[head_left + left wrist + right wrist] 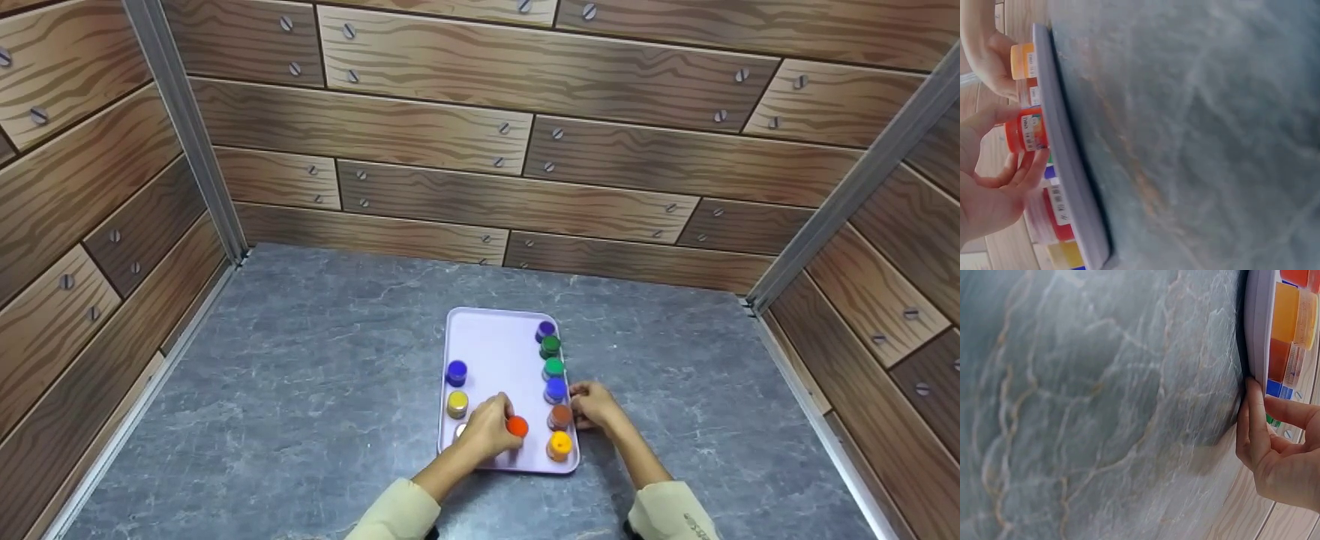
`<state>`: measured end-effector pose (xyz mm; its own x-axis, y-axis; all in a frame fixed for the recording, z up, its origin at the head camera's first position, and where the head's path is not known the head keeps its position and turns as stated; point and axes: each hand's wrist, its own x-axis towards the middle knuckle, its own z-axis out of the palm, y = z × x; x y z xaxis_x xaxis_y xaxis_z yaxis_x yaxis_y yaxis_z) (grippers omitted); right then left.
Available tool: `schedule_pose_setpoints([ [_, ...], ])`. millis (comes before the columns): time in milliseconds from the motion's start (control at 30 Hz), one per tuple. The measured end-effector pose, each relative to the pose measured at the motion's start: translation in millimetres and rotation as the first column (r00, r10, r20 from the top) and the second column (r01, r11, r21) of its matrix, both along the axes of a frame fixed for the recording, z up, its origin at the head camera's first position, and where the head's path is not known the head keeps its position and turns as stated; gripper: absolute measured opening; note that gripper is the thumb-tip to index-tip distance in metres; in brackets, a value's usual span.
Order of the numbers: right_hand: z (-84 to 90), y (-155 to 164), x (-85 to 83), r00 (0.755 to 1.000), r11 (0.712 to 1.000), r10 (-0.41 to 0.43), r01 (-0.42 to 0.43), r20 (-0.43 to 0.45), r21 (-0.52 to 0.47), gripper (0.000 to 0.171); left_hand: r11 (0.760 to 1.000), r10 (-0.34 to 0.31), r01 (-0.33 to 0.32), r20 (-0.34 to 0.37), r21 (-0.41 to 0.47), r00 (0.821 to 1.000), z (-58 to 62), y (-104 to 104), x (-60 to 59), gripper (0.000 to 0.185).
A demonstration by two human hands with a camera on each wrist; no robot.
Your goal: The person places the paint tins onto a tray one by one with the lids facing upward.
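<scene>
left hand (pixel 487 431) grip pinches orange-red jar (pixel 517 427) on tray (pixel 495 349); right hand (pixel 594 406) fingers straight against tray edge.

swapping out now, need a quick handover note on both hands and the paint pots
Left hand pinches the red-orange pot, low over the lilac tray.
Right hand steadies the tray's right edge, holding nothing.
Done: six pots line the right side, from purple to yellow-orange; blue and gold stand on the left.
Left: set the red-orange pot down.
</scene>
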<state>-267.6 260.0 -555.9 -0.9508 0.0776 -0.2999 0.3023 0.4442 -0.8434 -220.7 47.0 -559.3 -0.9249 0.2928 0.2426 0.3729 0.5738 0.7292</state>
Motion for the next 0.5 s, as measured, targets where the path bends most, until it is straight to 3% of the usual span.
schedule_pose_setpoints([
  [233, -1.2, -2.8, -0.8, 1.000, 1.000, -0.006, 0.006, 0.018, -0.011, 0.032, 0.994, -0.034, 0.037, 0.030, -0.101, 0.999, 1.8, -0.2, 1.3, 0.041],
  [500, -2.5, -4.4, 0.3, 1.000, 1.000, -0.003, 0.003, 0.005, -0.026, 0.032, 0.992, -0.048, 0.053, 0.050, -0.112, 0.998, 2.4, -2.0, 2.8, 0.041],
])
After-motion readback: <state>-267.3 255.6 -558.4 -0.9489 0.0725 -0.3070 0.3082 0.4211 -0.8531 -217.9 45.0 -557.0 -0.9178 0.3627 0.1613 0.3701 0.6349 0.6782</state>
